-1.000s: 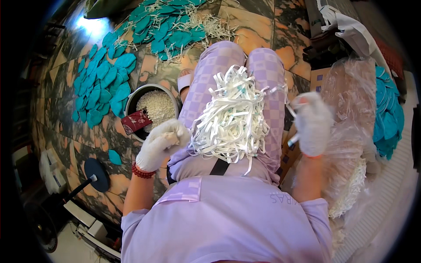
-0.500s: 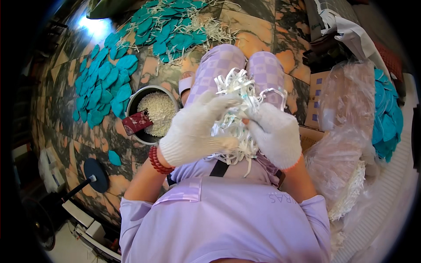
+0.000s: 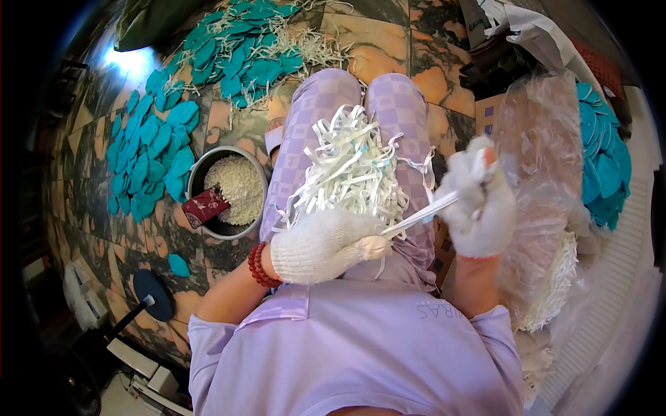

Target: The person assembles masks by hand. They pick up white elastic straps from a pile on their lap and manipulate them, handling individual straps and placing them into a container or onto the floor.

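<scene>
While a strip pile point(image 3: 347, 173) sits on the lap point(image 3: 409, 114), the left hand point(image 3: 326, 246) and right hand point(image 3: 479, 201), apart, pinch white bands point(image 3: 424, 213) stretched between them.

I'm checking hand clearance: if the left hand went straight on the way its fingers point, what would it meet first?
Past the white strip that the left hand pinches, probably the gloved right hand, though depth is unclear from this view.
</scene>
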`<state>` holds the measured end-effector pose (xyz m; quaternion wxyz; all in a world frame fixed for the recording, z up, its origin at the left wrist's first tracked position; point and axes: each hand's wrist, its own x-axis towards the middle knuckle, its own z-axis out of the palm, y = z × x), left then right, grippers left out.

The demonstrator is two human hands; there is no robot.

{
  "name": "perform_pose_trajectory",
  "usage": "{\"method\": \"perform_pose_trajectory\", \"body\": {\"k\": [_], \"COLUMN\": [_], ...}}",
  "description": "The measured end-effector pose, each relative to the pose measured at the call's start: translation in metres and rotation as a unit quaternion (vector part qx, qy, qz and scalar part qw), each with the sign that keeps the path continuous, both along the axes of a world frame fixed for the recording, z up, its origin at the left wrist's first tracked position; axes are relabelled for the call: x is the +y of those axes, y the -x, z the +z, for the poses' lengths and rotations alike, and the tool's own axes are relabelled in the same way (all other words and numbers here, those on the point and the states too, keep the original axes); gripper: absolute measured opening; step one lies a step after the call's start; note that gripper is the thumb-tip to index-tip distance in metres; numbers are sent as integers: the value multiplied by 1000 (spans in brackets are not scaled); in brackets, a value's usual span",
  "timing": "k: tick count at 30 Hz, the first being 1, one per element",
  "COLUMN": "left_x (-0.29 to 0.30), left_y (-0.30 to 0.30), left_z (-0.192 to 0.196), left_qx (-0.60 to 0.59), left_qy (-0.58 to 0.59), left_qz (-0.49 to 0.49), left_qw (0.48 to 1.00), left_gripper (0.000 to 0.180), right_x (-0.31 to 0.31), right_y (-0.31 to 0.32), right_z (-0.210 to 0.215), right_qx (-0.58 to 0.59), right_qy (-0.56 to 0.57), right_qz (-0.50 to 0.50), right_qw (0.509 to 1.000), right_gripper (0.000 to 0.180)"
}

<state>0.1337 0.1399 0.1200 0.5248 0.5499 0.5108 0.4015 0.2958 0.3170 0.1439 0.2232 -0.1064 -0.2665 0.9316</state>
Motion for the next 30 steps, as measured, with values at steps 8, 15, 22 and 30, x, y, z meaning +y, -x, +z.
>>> {"method": "perform_pose_trajectory", "body": {"k": [8,15,22,30], "left_x": [-50,-17,-6,26], "left_y": [20,16,17,16], "left_z": [-14,4,-4,20], "left_qx": [-167,-241,-147,193], "left_qy": [131,154,139,-66], "left_qz": [130,234,280,115], "left_qw": [969,929,938,972], "left_gripper": [28,28,27,29], "right_x": [106,-7,-40,-23], "right_y": [-74,9,19,-3], "right_z": [1,-24,-40,14], "right_qx": [-112,-391,-440,-337], "right_qy": [-80,-650,-604,-443], "right_qz": [-278,-24,-4,105], "right_qw": [951,651,665,824], "right_gripper": [23,21,20,14]}}
